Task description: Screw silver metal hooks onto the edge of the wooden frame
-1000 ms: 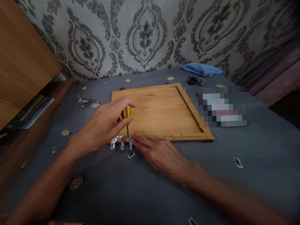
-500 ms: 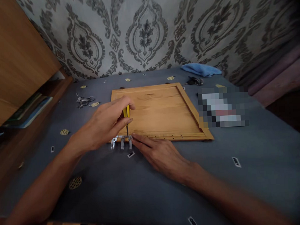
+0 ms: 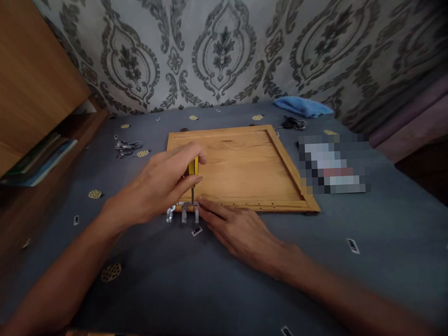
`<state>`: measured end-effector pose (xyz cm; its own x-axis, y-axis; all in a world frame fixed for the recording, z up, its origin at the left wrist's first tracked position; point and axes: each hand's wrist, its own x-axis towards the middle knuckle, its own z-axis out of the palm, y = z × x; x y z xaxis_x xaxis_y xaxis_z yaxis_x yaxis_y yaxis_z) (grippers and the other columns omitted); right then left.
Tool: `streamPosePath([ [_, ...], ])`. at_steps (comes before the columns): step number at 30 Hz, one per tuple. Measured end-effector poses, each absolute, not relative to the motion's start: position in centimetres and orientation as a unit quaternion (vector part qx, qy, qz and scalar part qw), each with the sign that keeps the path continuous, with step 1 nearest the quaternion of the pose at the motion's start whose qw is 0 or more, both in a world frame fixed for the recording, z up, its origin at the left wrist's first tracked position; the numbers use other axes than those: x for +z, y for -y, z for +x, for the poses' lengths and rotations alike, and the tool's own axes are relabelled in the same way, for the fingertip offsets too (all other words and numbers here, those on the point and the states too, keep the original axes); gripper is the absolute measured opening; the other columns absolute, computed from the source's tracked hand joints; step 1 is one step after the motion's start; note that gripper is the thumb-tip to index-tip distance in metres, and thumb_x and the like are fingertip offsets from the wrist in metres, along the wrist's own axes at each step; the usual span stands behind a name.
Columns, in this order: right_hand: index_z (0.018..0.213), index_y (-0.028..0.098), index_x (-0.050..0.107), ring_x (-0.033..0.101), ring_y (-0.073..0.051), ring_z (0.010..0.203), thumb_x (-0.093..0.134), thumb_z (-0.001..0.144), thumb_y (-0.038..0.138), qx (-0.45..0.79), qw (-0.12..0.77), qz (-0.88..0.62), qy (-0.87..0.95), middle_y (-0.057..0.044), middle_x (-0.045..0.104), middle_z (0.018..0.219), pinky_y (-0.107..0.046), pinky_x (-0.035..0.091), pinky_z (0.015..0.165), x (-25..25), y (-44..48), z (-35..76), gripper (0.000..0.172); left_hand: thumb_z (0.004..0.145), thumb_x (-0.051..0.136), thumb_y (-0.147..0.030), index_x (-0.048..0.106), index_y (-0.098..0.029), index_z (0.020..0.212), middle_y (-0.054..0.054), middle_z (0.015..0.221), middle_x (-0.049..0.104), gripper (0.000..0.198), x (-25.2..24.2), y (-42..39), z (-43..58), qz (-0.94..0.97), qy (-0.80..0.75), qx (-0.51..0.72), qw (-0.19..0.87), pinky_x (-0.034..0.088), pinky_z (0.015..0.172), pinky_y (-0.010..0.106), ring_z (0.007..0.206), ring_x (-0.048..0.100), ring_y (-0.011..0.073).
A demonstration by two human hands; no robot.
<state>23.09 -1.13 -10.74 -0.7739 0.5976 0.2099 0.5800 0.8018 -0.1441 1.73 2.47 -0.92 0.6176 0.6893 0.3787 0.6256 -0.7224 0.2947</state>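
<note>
My left hand [image 3: 167, 175] is closed around the yellow handle of a screwdriver [image 3: 193, 167], which stands nearly upright. The screwdriver's tip meets a silvery metal hook rack [image 3: 184, 215] lying on the near edge of a wooden framed panel [image 3: 234, 162]. Several hooks hang from the rack over that edge. With its fingertips together, my right hand [image 3: 241, 231] holds the rack's right end against the frame. Whatever screw sits under the tip is too small to make out. A row of small dark holes runs along the frame's near rail, to the right of the rack.
The panel lies on a table with a blue-grey patterned cloth [image 3: 389, 220]. Several metal hooks [image 3: 126, 148] lie at the back left. A blue rag [image 3: 303, 106], dark keys [image 3: 293, 123] and a blurred-out item [image 3: 331, 164] are at the right. A wooden cabinet [image 3: 27, 72] stands left.
The whole view has shifted slightly. Both hands, the screwdriver and the rack keep about the same places relative to the panel.
</note>
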Motion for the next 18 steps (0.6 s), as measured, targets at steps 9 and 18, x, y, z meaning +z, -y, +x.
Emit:
streamPosePath([
  [9, 0.138, 0.015, 0.063, 0.076, -0.027, 0.100, 0.053, 0.097, 0.010, 0.020, 0.129, -0.317, 0.939, -0.015, 0.063, 0.144, -0.039, 0.065, 0.075, -11.17, 1.13, 22.87, 0.043, 0.092, 0.062, -0.008, 0.052, -0.019, 0.105, -0.002, 0.090, 0.065, 0.020, -0.88, -2.27, 1.89, 0.899, -0.370, 0.229, 0.047, 0.043, 0.068, 0.026, 0.079, 0.062, 0.0154],
  [18, 0.136, 0.015, 0.063, 0.077, -0.026, 0.095, 0.057, 0.095, 0.009, 0.015, 0.132, -0.325, 0.936, -0.013, 0.065, 0.142, -0.035, 0.063, 0.069, -10.79, 1.21, 22.64, 0.043, 0.092, 0.062, -0.012, 0.055, -0.019, 0.106, -0.001, 0.089, 0.065, 0.017, 0.09, -2.10, 1.40, 0.882, -0.394, 0.250, 0.068, 0.045, 0.065, 0.025, 0.074, 0.063, 0.0145],
])
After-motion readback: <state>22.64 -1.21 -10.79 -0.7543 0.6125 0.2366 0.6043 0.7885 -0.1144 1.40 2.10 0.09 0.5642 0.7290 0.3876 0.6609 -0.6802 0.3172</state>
